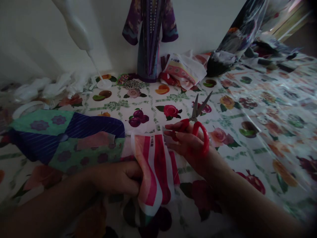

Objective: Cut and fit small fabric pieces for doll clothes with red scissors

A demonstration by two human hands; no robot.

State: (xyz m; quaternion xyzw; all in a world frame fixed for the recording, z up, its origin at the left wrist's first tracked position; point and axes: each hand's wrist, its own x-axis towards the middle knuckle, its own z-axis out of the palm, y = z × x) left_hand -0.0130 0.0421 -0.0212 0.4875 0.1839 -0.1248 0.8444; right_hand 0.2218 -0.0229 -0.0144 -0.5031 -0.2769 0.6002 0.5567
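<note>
My left hand (123, 177) is closed on the edge of a printed fabric piece (158, 168) with red, pink and white stripes and small printed lettering near its top. The fabric hangs a little creased from the grip. My right hand (195, 148) holds scissors (201, 132) with red handles, which sit around its fingers and over the back of the hand. Their metal blades stand apart and point away from me. The fingertips of that hand reach to the fabric's upper right edge; whether they pinch it, I cannot tell.
Left lies a green and dark-blue patchwork cloth (71, 138) with a small pink scrap (95, 140) on it. At the back are a doll-sized purple robe (150, 43), crumpled printed fabric (184, 71) and a white form on a stand (78, 29). A plastic bag (237, 36) stands back right.
</note>
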